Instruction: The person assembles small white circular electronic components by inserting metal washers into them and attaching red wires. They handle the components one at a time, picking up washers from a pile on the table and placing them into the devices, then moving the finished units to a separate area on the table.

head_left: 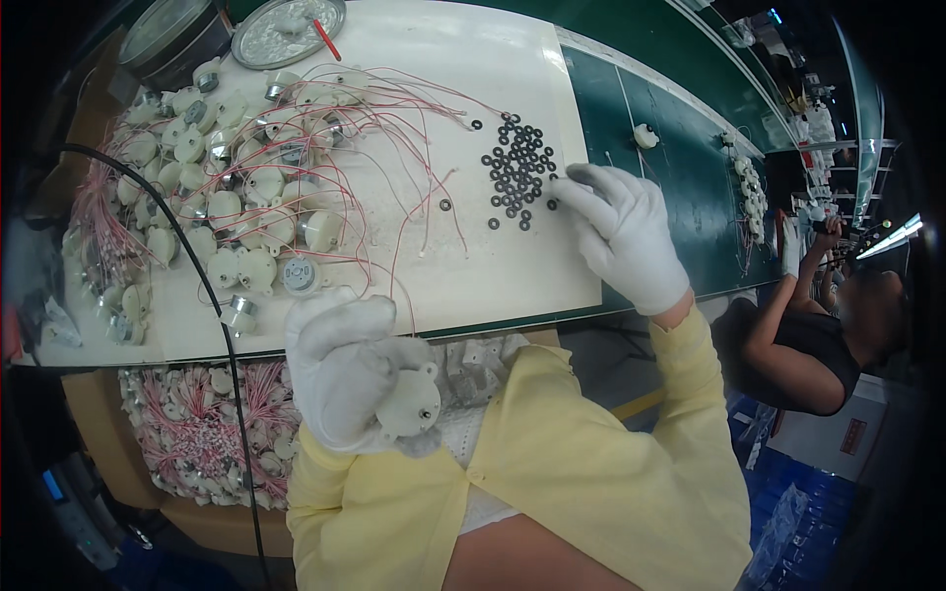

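My left hand [340, 369], in a white glove, is closed around a round cream-white geared motor [409, 402] with small mounting ears and a short metal shaft facing up. It is held in front of my body, just off the table's near edge. My right hand [631, 231], also gloved, reaches over the table at the right side of a loose cluster of small black rings [519, 172]. Its forefinger stretches toward the outermost rings, and the thumb sits apart below it. No item shows between those fingers.
A heap of similar motors [227, 167] with red and white wires covers the table's left. Behind it lies a round metal lid [286, 32] with a red stick [326, 39]. A black cable [212, 286] hangs across the left. Below is a full carton [118, 433]. Another person [803, 345] works at right.
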Demonstrator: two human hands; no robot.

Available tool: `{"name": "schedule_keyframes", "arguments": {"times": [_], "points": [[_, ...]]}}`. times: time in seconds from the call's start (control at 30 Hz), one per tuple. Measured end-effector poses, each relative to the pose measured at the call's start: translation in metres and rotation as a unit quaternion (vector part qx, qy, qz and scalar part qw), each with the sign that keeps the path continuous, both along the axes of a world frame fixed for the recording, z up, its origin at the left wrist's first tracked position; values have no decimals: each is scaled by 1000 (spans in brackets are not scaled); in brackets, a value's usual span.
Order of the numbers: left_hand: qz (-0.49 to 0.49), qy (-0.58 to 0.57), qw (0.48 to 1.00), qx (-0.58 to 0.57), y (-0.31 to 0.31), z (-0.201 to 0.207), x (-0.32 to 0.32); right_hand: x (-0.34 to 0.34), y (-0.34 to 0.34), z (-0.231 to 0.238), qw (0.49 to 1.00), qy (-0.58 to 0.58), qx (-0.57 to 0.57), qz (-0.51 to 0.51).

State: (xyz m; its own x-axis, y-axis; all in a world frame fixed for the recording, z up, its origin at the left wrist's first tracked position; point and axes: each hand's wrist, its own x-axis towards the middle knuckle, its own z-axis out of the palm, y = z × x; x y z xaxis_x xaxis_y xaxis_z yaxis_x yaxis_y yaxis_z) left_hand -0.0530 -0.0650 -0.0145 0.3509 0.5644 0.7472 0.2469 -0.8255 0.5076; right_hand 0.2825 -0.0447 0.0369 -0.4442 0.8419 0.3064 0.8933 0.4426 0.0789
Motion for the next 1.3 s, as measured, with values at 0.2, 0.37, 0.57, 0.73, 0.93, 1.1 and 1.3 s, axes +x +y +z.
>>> {"name": "schedule_keyframes", "arguments": {"times": [0.2, 0.37, 0.57, 0.73, 0.93, 1.1, 1.3], "points": [[67, -58, 995, -43, 1, -18, -6, -68, 16, -7, 995, 40, -38, 78], [103, -88, 989, -51, -1, -23, -12, -80, 24, -21, 997, -9, -37, 72], [22, -214, 966, -142, -15, -23, -14, -56, 8, -15, 1000, 0, 0, 26], [32, -111, 983, -139, -21, -10, -1, -87, -20, 25, 983, 147, -43, 101], [171, -10, 976, -135, -10, 16, 46, -153, -31, -3, 846, 523, -65, 82], [84, 118, 989, 16, -8, 34, 51, -137, -28, 14, 583, 774, -238, -61], [260, 125, 954, 82, 11, 17, 0, -44, -54, 18, 503, 819, -276, 19]]}}
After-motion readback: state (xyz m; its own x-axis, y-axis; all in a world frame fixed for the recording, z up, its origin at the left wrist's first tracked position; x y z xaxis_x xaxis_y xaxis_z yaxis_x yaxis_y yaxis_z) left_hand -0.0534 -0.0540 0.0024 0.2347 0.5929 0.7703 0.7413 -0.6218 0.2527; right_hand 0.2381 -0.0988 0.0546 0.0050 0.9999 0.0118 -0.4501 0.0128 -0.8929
